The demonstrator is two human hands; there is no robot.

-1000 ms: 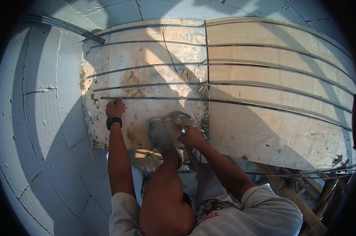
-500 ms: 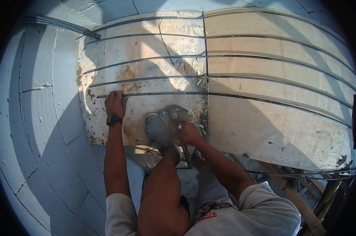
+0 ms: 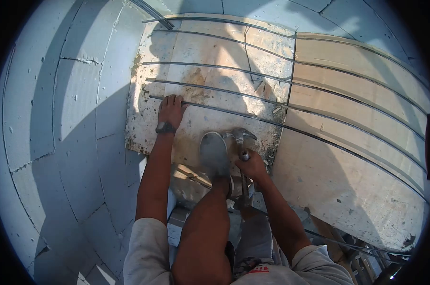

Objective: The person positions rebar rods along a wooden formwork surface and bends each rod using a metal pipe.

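Observation:
My left hand (image 3: 171, 112), with a dark watch on its wrist, has its fingers curled over the nearest rebar (image 3: 224, 112) close to that bar's left end. In my right hand (image 3: 254, 165) is a claw hammer (image 3: 240, 135), held with its head up and its claw toward the right. A round metal end shows beside the hammer handle at my fist; I cannot make out what it belongs to. Between my hands, my shoe (image 3: 214, 151) rests on the stained plywood board (image 3: 196, 124), just short of the nearest rebar.
Several more rebars (image 3: 215, 87) run across the board and the paler plywood panel (image 3: 333, 166) on the right. A bundle of bars (image 3: 150, 13) sticks out at the upper left. A grey block wall (image 3: 77, 109) rises on the left. Timber (image 3: 326, 232) shows below the right panel.
The view has shifted and turned, so the boards sit farther right and slant down to the right. My left hand stays on the nearest rebar, and the hammer remains in my right hand.

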